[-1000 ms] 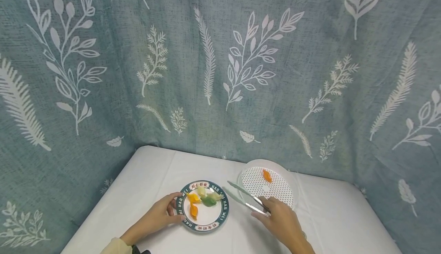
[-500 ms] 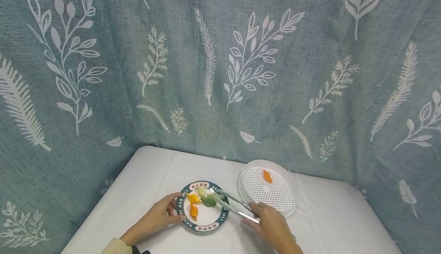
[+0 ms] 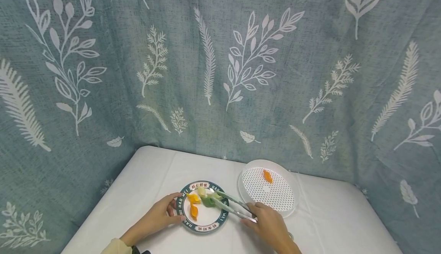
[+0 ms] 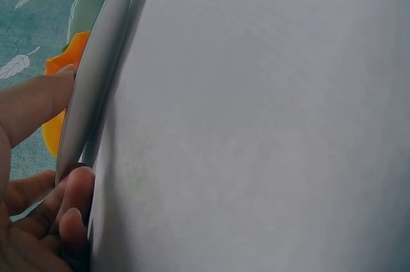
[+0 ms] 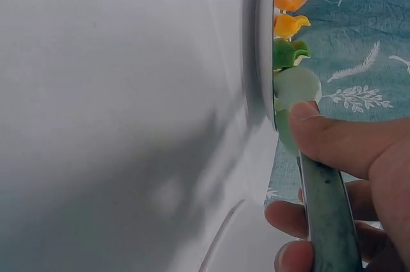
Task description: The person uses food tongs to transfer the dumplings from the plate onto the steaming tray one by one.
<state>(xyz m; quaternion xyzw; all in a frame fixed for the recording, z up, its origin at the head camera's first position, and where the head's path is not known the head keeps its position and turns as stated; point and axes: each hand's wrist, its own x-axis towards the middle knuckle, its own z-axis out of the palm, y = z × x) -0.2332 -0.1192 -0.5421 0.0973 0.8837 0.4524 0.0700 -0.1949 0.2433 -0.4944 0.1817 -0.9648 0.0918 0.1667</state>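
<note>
My left hand (image 3: 162, 212) grips the left rim of a round plate (image 3: 206, 228) with a dark green lettered border. In the left wrist view the thumb (image 4: 38, 102) lies over the rim and fingers curl below. My right hand (image 3: 270, 225) holds tongs (image 3: 236, 211) with pale green tips, which reach over the plate's right side. The tips are at a pale green dumpling-shaped piece (image 3: 217, 195); whether they pinch it I cannot tell. Beside it on the plate lie a green piece (image 3: 208, 202), a cream one (image 3: 201, 191), a yellow one (image 3: 193, 198) and an orange one (image 3: 193, 212).
Behind the right hand stands a round white tray with a perforated base (image 3: 251, 183), bearing one orange piece (image 3: 267, 176). All rests on a white-covered table (image 3: 165, 173). A blue-green leaf-patterned curtain (image 3: 206, 74) encloses the back and sides.
My right hand has moved left, carrying the tongs from beside the tray to over the plate's right side. Their tips have drawn closer together. The left hand has stayed on the rim.
</note>
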